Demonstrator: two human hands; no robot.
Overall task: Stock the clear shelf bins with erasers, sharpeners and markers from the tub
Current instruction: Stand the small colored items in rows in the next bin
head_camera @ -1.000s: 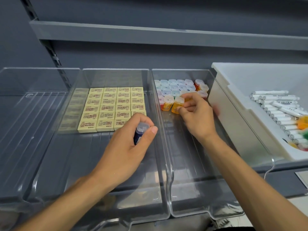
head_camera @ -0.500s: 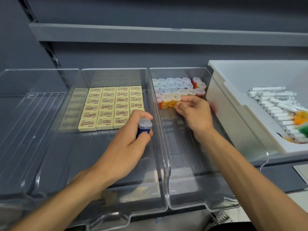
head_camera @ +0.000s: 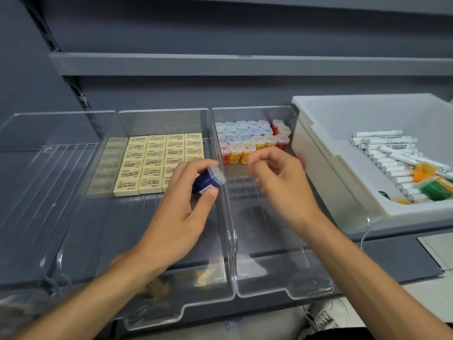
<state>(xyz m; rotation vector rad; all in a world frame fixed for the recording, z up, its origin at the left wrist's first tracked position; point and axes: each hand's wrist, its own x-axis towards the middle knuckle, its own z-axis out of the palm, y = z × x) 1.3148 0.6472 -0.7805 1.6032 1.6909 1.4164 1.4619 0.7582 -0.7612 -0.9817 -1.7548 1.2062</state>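
Two clear bins hold erasers and sharpeners, markers wait in the tub, your left hand grips a blue sharpener, your right hand is empty.

Glossy clear plastic bins, matt white tub

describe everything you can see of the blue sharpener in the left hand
The blue sharpener is a small boxy piece of translucent dark blue plastic with a clear rounded-square cap and a pale label near its lower end. It is tilted, cap up and right. The left hand grips it between thumb and fingers, over the right side of the eraser bin.
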